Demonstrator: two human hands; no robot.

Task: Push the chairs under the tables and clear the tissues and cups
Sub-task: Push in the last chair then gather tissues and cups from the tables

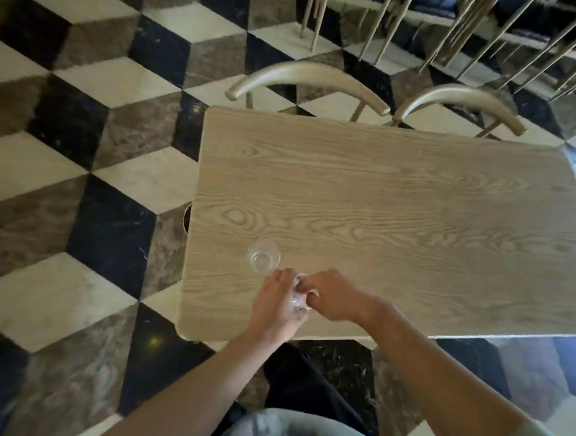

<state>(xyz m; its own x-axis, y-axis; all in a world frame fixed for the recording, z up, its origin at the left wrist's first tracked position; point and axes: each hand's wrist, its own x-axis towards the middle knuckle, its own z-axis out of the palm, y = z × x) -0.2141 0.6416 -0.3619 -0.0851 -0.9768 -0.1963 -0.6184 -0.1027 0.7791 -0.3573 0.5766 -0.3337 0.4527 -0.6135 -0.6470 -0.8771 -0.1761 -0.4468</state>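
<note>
Cup [263,257] stands just beyond left hand [278,302] on table [397,211].

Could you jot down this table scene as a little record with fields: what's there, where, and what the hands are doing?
surface: pale wood-grain table
cup standing: clear plastic cup, upright near the table's near-left corner
left hand: grips a second clear cup
right hand: fingers curled at that cup's rim
chairs: two curved-back pale wooden chairs at the far edge
floor: black, white and grey cube-pattern tiles
</note>
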